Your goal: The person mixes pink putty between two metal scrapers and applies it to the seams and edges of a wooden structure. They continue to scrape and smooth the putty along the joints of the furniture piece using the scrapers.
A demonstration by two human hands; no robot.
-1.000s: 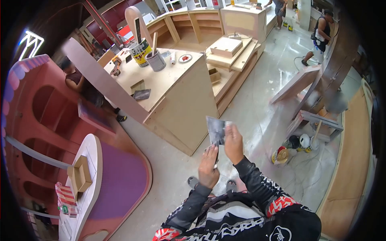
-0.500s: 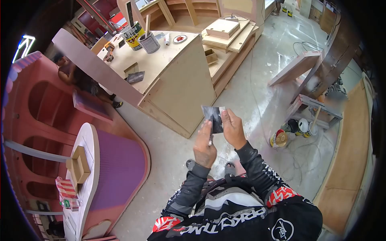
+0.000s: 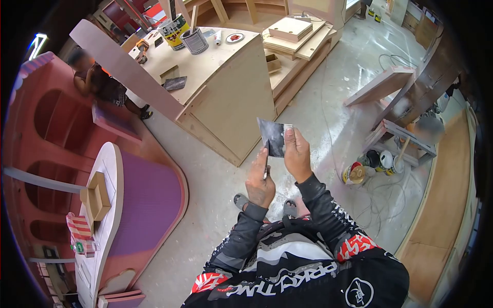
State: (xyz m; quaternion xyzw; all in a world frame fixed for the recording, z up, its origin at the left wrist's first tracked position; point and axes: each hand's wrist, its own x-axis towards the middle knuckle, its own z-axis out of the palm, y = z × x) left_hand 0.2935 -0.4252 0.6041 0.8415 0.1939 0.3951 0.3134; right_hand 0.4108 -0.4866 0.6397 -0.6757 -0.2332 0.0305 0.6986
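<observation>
A dark, dusty rectangular sheet that looks like sandpaper (image 3: 272,138) is held up in front of my body, with whitish smears on its face. My right hand (image 3: 298,156) pinches its right side, thumb on the near face. Against its lower left edge rest the fingers of my left hand (image 3: 260,179), which is closed around a thin, light-edged thing (image 3: 267,172) that I cannot identify. Another dark sheet (image 3: 175,83) lies on the wooden counter (image 3: 226,97) beyond my hands.
On the counter stand paint cans (image 3: 194,41), a power tool (image 3: 142,50) and a small plate (image 3: 234,38). Left is a purple curved counter (image 3: 149,205) with a cardboard box (image 3: 97,197); a person (image 3: 102,84) sits behind. Right are open cans (image 3: 354,173) and floor cables (image 3: 377,205).
Both hands and the sheet have risen slightly in view, and more of the sheet's face shows. The person at the left has shifted more upright. My view has tilted a little.
</observation>
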